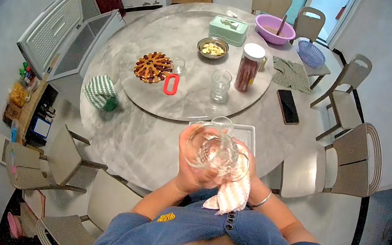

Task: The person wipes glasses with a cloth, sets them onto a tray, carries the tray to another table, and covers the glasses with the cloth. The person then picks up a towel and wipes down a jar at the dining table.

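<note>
My left hand [185, 168] is wrapped round a clear drinking glass [207, 150], held up near my chest with its round mouth facing me. On the glass's other side my right hand [250, 164] grips a pink-and-white striped cloth [232, 193] pressed against it; the cloth's loose end hangs down. Fingers of the right hand are partly hidden behind glass and cloth. Just beyond my hands lies a white tray [253, 136], partly covered by them, with another clear glass [222, 123] at it. A stemmed glass [220, 86] stands upright on the round turntable [178, 104].
The turntable carries a lattice trivet [153, 67], a red ring-shaped item [171, 84], a metal bowl [213, 48], a green box [227, 30] and a white-lidded jar [249, 68]. A phone [287, 107], purple basin [274, 30] and green-striped cloth [100, 91] rest around it. Chairs [355, 159] surround the table.
</note>
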